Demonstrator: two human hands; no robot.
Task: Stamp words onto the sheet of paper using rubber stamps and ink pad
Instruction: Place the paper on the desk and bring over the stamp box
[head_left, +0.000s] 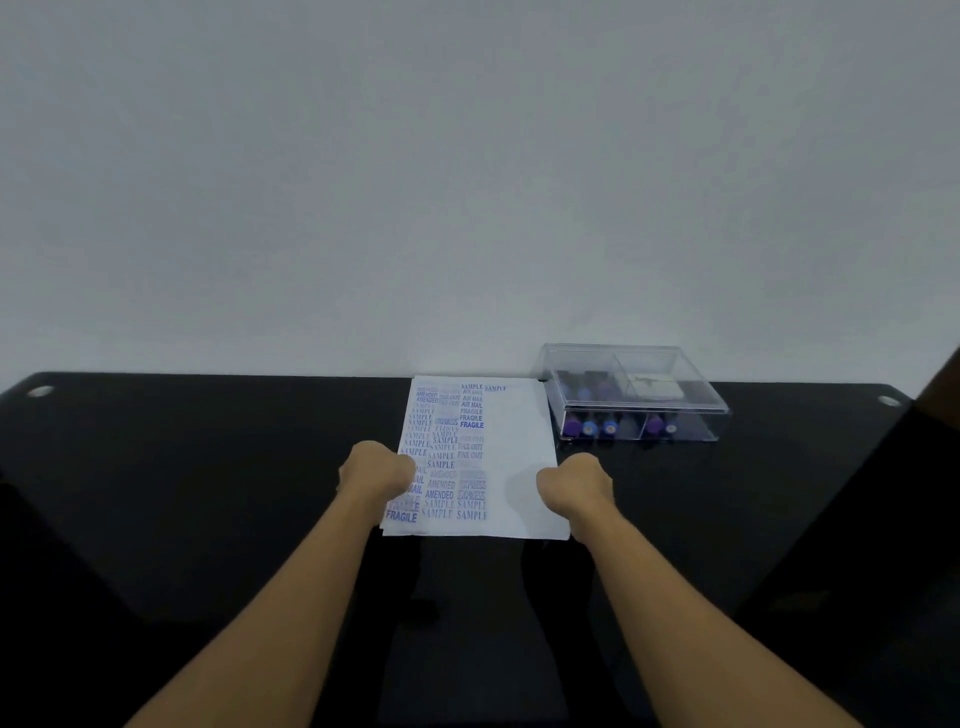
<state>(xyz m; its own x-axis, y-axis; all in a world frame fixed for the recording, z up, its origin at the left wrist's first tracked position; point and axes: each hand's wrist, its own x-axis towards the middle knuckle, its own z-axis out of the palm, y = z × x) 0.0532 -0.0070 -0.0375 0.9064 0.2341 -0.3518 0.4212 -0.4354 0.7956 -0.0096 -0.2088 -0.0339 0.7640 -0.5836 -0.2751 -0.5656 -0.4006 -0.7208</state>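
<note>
Left hand (376, 475) and right hand (574, 486) curl at the side edges of the sheet (511, 457), likely squaring it on the desk (208, 467), though whether the fingers pinch it is hidden, and the lidded box (634, 395) sits beyond the right fingers.

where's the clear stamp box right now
Head view: the clear box sits on the black table, far right by the wall, just right of the far corner of the sheet of paper.

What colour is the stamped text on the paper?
Blue to purple on the white paper; head view.
</note>
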